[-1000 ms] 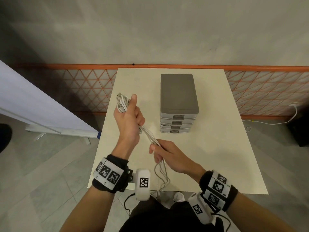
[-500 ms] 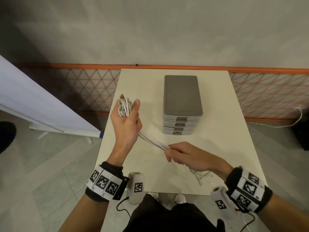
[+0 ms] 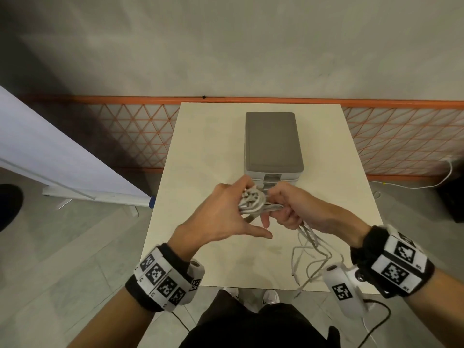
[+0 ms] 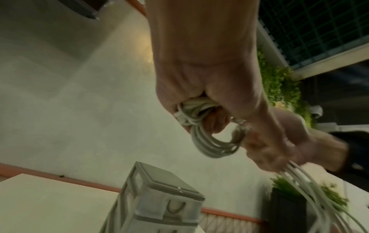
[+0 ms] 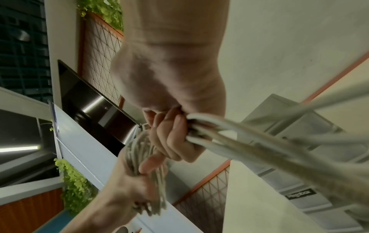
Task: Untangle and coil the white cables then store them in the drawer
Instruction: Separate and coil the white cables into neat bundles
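A bundle of white cables (image 3: 251,202) is half wound into loops over the middle of the cream table (image 3: 200,151). My left hand (image 3: 226,214) grips the wound loops (image 4: 209,141), fingers curled round them. My right hand (image 3: 291,209) sits close beside it and grips the straight strands (image 5: 203,130) leading into the coil. The loose cable tails (image 3: 311,254) hang from the right hand and trail over the table's near edge. The grey drawer unit (image 3: 273,141) stands just behind my hands, its drawers closed.
An orange lattice fence (image 3: 130,136) runs behind the table below a plain wall. A white board on a stand (image 3: 50,156) leans at the left. Another white cord (image 3: 426,182) lies on the floor at the right. My shoes (image 3: 251,296) show under the near edge.
My right hand has swung up and left from the near table area to meet the left hand. The left hand has shifted right to the table's middle, and more cable is looped there.
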Motion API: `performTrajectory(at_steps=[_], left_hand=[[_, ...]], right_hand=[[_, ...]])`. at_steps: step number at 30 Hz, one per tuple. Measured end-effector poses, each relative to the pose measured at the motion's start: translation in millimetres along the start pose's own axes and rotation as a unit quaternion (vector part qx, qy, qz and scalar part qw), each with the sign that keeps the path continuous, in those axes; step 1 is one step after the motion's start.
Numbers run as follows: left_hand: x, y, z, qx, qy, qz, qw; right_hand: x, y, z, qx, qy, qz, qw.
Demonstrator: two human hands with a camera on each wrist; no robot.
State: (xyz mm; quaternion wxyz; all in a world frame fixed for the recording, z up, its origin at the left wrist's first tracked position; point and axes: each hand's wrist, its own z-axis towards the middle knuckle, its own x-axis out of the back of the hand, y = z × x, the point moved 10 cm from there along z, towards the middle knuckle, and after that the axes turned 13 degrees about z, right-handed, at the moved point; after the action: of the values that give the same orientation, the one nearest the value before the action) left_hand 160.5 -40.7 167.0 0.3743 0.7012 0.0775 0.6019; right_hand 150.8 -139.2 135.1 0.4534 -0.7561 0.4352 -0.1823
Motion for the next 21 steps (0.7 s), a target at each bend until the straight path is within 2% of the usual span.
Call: performTrajectory(at_steps=[3,7,11,16,21], left_hand=[[-6,5,3,-0.006,0.012,0.037,0.999],[-14,10,4,-0.013,-0.002,0.078,0.997],[-23,17,0,-0.053,-0.019,0.102,0.993],[-44,5,0,-0.003,-0.054,0.137,0.989],[-48,6,5,0.012,-0.054,0.173,0.983]], right_hand=[[-5,-1,1,-0.016,0.005,0.036,0.999],[-7,-3,-1,0.003,0.05,-0.031,0.998],[0,3,0,0.002,0.113,-0.082,0.99],[17,-7,1,0.071,0.244,-0.178,0.951],[29,-8,2,0.129,0.334,-0.217,0.908]])
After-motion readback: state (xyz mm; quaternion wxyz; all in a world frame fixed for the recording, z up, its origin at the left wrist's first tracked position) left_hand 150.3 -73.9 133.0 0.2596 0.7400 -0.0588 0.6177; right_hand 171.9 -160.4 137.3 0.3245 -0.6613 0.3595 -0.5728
